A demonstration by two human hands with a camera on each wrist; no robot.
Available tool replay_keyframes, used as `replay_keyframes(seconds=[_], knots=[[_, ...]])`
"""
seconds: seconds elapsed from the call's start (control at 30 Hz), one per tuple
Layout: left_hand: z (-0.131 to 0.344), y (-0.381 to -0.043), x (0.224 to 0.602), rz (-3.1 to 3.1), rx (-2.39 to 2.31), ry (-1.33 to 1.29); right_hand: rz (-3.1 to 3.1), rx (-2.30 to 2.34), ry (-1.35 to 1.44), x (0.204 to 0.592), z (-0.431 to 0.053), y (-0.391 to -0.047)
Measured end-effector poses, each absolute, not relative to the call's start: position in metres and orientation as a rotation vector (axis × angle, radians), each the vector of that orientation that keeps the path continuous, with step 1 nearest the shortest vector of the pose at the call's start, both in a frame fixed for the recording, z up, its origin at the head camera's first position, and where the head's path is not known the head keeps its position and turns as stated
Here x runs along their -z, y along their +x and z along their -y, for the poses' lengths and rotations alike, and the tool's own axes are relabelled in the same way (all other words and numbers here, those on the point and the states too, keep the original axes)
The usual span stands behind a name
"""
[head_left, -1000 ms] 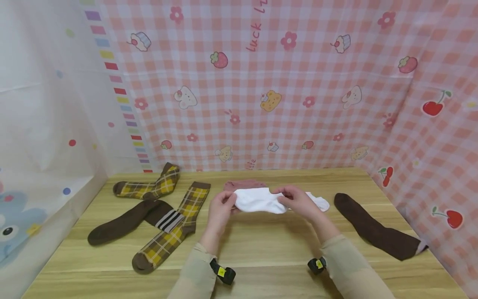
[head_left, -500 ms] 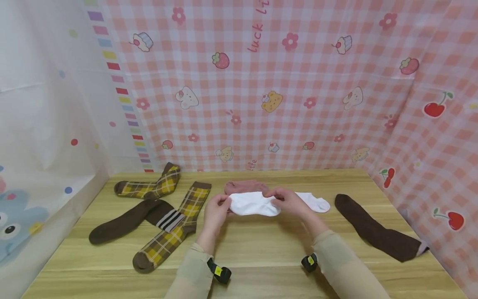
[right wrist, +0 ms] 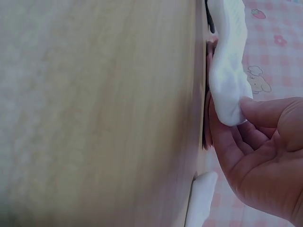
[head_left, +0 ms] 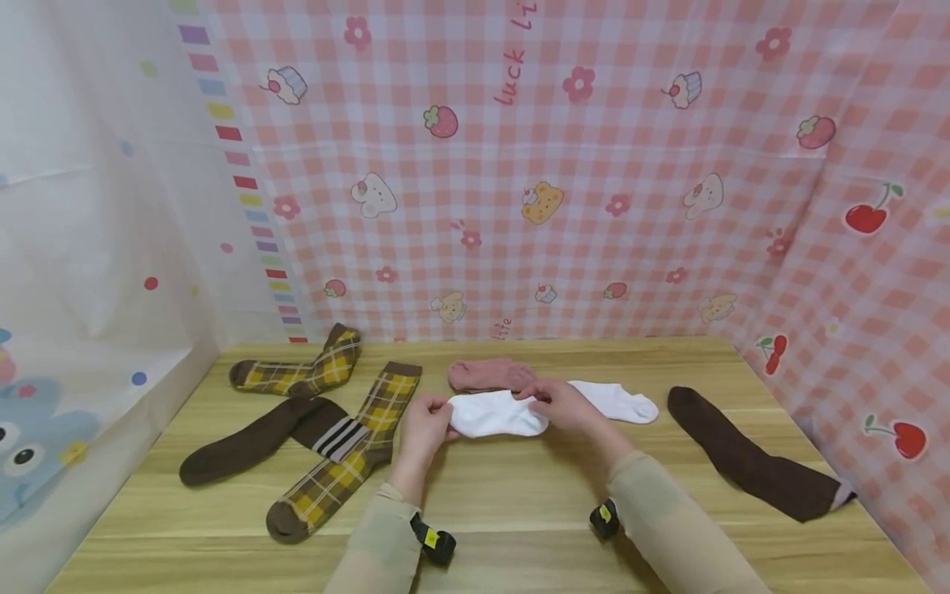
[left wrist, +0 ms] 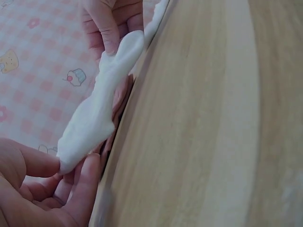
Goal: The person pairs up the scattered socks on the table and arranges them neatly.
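A short white sock (head_left: 499,414) is stretched between both hands, held just above the table. The left hand (head_left: 423,428) pinches its left end between thumb and fingers, as the left wrist view shows on the white sock (left wrist: 87,127). At the other end the right hand (head_left: 567,406) pinches it, thumb on the near side in the right wrist view (right wrist: 265,146). Behind the held sock lies a pink sock (head_left: 486,374), partly covered. A second white sock (head_left: 616,402) lies on the table just right of the right hand.
On the left, two yellow-and-brown plaid socks (head_left: 389,400) lie near a dark brown sock (head_left: 245,444) with a striped cuff, which overlaps one of them. Another dark brown sock (head_left: 750,454) lies at the right. A checked curtain (head_left: 475,165) hangs behind the wooden table (head_left: 519,528).
Both hands have moved left and a little lower toward the table with the white sock. More of the pink sock and of the second white sock now shows.
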State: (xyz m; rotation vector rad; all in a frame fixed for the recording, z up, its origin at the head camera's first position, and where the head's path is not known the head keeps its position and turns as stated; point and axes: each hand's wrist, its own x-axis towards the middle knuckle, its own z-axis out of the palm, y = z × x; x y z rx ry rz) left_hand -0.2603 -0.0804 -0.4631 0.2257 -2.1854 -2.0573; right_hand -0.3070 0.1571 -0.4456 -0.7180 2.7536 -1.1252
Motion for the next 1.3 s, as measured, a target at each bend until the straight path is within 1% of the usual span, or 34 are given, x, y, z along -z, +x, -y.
replay_keyframes(seconds=[0.23,0.37,0.73,0.93,1.17,1.3], knots=[[0.081,-0.263,0.470,2.258,1.975,0.181,-2.769,1.085,-0.681,0.448,-0.154,-0.310],[0.081,-0.264,0.472,2.275,1.949,0.202,-2.773,1.074,-0.651,0.449,-0.154,-0.310],[0.081,-0.264,0.468,2.276,1.954,0.172,-2.762,1.069,-0.608,0.447,-0.162,-0.308],[0.082,-0.262,0.462,2.416,1.743,0.167,-2.758,1.102,-0.580,0.445,-0.167,-0.307],[0.083,-0.259,0.456,2.465,1.609,0.123,-2.765,1.137,-0.612,0.442,-0.175,-0.301],[0.082,-0.259,0.454,2.452,1.577,0.101,-2.778,1.124,-0.700,0.438,-0.181,-0.297]])
